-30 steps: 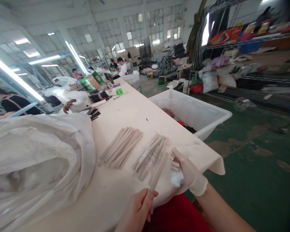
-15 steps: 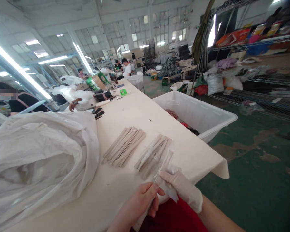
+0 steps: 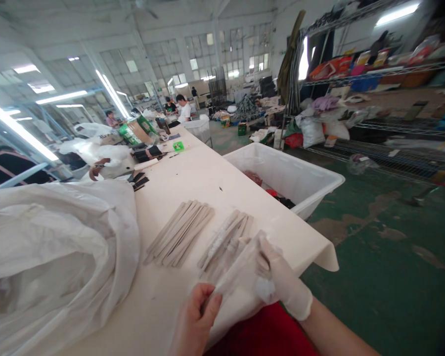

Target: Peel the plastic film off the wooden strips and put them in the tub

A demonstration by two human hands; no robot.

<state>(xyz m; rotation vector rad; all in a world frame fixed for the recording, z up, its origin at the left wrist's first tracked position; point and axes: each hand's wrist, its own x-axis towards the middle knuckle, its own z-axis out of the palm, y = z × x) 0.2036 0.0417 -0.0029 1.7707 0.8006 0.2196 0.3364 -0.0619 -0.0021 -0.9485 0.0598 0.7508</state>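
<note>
"Pale, filmy material (image 3: pixel 237 267) is spanning the space between a person's two hands above a cream-topped table (image 3: pixel 196 173), in the head-camera view. How are those hands working?"

"The gloved right hand (image 3: pixel 282 277) is pinching the film's upper end, fingers curled inward, a white scrap (image 3: pixel 266 290) hanging just below them. The bare left hand (image 3: pixel 199 312) is poising thumb and forefinger, narrowly parted, at the lower end; blur is hiding whether they are gripping."

"And around them?"

"Ahead of the left hand, a pile of beige strips (image 3: pixel 180 235) is lying roughly side by side. Just beyond the film, between both hands, a second pile (image 3: pixel 222 242) is showing whitish wrapping. A white bin (image 3: pixel 304 173) is standing past the right hand, over the table's edge."

"What is careful handling calling for?"

"Probably even tension: the right pinch anchoring firmly, the left fingertips steadying lightly, both ends staying in line. Thin film is likely creasing under uneven pulling, and low-hanging folds are risking snagging the nearby pile."
</note>
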